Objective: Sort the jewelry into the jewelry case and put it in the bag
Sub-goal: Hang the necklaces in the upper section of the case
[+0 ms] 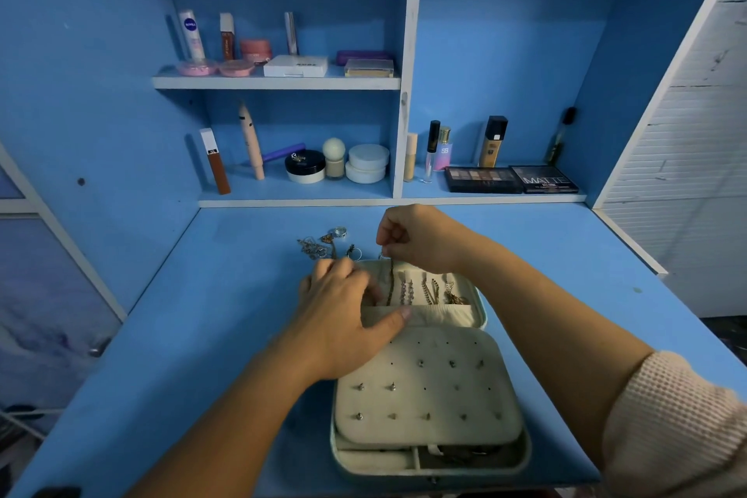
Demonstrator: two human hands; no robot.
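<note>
An open cream jewelry case (481, 305) lies on the blue desk. Its lid half, farther from me, has several chains hanging over a fabric pocket. A cream earring panel (428, 392) with several studs covers the near half. My right hand (416, 237) pinches the top end of a thin necklace chain (390, 281) at the lid's upper edge; the chain hangs down into the lid. My left hand (347, 307) rests on the lid's left side, thumb on the pocket's rim, and holds nothing that I can see. A small pile of loose jewelry (323, 245) with rings lies just beyond the case.
Shelves behind the desk carry cosmetics: jars (366, 164), tubes, bottles and two eyeshadow palettes (511, 179). The desk's right edge (630, 243) meets a white wall. No bag is in view.
</note>
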